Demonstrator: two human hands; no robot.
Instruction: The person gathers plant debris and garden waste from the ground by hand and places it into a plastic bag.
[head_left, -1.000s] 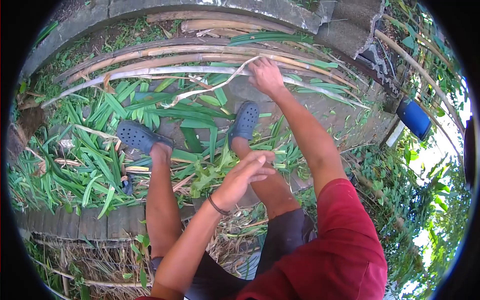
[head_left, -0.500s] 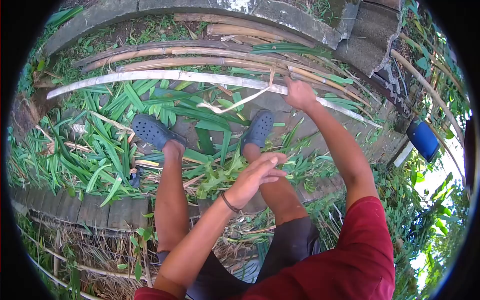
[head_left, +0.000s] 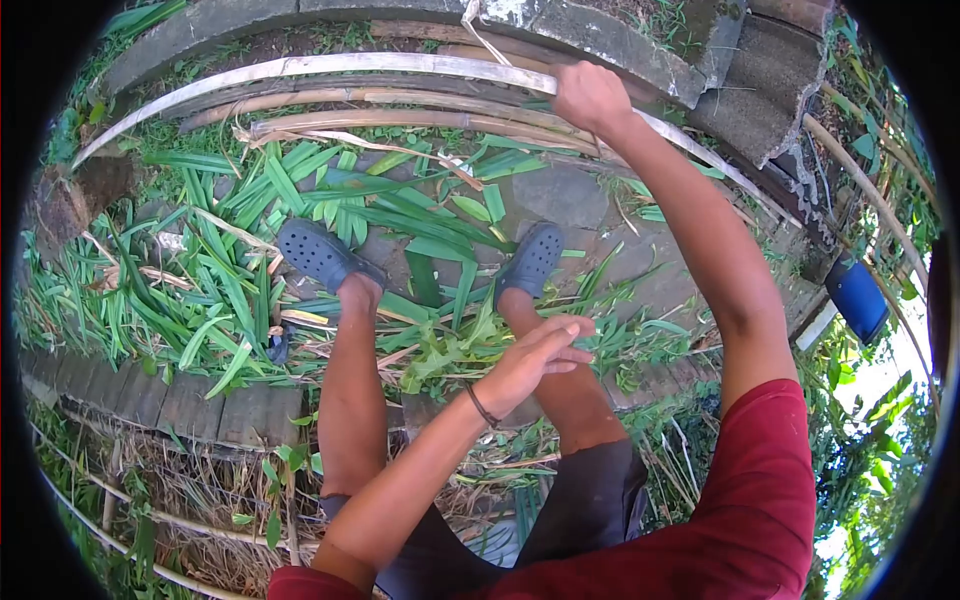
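Observation:
My right hand is closed around a long pale bamboo strip, which reaches far to the left and down to the right past my fist. A dry strand hangs over the strip left of my hand. My left hand hovers over my knee with nothing in it, fingers apart. Below the strip lie several brown bamboo poles. Cut green leaves cover the ground around my feet.
My dark clogs stand among the leaves on paving. A curved concrete edge runs along the top. Concrete blocks and a blue object are at the right. A low tiled edge lies at lower left.
My right hand has moved up, away from my body, carrying the pale strip over the brown poles toward the concrete edge. My left hand has barely changed.

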